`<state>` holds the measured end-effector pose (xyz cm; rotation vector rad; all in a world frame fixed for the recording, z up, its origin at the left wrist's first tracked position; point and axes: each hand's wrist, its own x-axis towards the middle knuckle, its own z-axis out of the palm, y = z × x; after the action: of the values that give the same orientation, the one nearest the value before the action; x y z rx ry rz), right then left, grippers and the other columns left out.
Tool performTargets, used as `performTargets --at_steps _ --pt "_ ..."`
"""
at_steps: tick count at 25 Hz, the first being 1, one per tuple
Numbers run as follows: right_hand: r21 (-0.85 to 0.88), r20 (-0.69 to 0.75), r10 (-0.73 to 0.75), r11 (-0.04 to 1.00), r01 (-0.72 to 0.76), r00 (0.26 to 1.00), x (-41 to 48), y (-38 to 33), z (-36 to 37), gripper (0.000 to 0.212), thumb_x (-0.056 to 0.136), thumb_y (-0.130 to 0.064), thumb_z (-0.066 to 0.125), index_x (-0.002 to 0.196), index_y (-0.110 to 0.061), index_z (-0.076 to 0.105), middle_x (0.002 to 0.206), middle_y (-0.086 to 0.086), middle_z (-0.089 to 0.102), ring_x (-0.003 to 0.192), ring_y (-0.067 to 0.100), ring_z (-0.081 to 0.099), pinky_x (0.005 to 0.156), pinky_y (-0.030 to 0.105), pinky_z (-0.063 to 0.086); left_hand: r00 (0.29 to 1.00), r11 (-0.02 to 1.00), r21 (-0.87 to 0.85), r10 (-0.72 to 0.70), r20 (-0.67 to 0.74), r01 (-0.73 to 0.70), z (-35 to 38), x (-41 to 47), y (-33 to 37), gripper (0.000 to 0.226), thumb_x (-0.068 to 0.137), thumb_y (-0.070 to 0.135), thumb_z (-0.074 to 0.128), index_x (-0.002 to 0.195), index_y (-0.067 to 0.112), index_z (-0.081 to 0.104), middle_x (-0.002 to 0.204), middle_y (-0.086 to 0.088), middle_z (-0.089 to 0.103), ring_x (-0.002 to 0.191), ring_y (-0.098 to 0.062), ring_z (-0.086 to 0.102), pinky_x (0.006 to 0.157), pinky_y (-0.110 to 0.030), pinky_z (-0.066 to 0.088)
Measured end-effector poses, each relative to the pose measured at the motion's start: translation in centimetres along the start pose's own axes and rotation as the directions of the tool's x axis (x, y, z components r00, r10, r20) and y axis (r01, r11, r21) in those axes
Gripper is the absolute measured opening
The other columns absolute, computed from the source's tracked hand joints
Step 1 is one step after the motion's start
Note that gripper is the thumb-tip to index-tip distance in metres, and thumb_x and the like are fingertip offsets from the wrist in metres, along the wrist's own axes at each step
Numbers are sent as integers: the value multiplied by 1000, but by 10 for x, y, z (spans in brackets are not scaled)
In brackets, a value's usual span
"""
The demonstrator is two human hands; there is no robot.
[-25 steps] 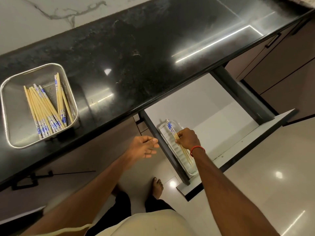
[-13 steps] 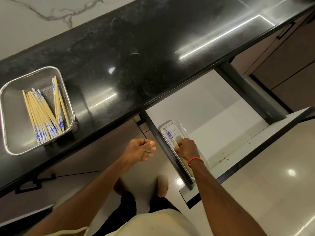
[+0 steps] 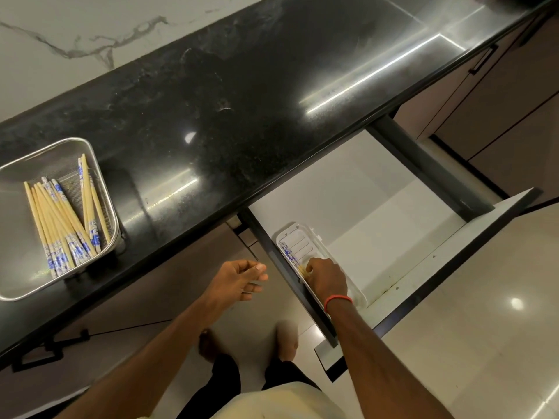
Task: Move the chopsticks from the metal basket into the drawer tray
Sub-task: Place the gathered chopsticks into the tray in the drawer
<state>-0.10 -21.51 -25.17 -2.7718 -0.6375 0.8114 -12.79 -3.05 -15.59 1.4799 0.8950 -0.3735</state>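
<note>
Pinching chopsticks [image 3: 288, 253], the right hand's [image 3: 328, 279] fingers [image 3: 312, 265] hold them in the tray [image 3: 316, 241].

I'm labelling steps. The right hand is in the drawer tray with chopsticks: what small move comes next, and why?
Probably release: the right hand grips chopsticks already lying in the white tray. Letting go would free it for the metal basket, where many more remain.
</note>
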Motion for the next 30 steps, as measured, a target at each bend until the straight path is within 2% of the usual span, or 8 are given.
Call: performTargets --at_steps 3,9,13,15,18,22,30 --pt "-18 0 2 1000 -2 1000 0 -1 1 18 94 -18 52 105 -15 65 105 13 68 97 35 64 79 36 50 1000 1000 5 -5 0 5 -1 0 1 24 98 33 61 109 14 70 99 2 80 93 -19 77 70 -27 58" --pt "-1 -12 14 1000 -14 1000 1 -1 3 20 91 -12 49 102 -13 67 104 14 68 96 36 64 77 36 49 1000 1000 13 -16 -1 16 -4 -4 -1 24 98 34 61 110 15 70 104 0 79 93 -18 76 70 -27 57" --pt "39 -19 29 999 -28 999 2 -2 2 14 91 -21 60 99 -14 69 98 13 70 92 33 66 75 35 51 1000 1000 13 -12 -18 13 -10 -6 -2 23 99 33 60 109 14 70 102 0 80 94 -21 76 75 -31 57" --pt "30 -21 32 999 -31 999 3 -2 2 14 92 -22 59 98 -12 68 97 13 71 91 32 66 75 36 53 1000 1000 12 -13 -24 14 -13 -6 0 22 99 32 60 108 15 70 102 -1 79 92 -19 76 74 -30 57" --pt "0 -19 16 1000 -16 1000 4 -3 2 15 91 -18 56 96 -10 67 95 15 70 89 34 66 72 35 49 1000 1000 3 -15 -27 16 -15 -7 3 23 100 30 60 110 12 70 103 -2 79 90 -19 75 73 -29 56" --pt "-14 -5 -6 1000 6 1000 5 -5 -2 15 91 -14 53 95 -9 67 95 16 70 89 35 66 68 32 42 1000 1000 7 -7 -25 7 -21 -9 3 26 100 30 60 113 10 69 106 -4 79 99 -26 75 78 -32 57" --pt "-117 -7 -24 993 23 1000 -5 -8 -4 19 96 -18 52 108 -14 67 104 11 70 95 30 67 79 35 53 999 999 -24 23 -37 -24 -36 -15 9 30 101 29 59 117 6 67 112 -10 77 104 -32 73 79 -34 54"
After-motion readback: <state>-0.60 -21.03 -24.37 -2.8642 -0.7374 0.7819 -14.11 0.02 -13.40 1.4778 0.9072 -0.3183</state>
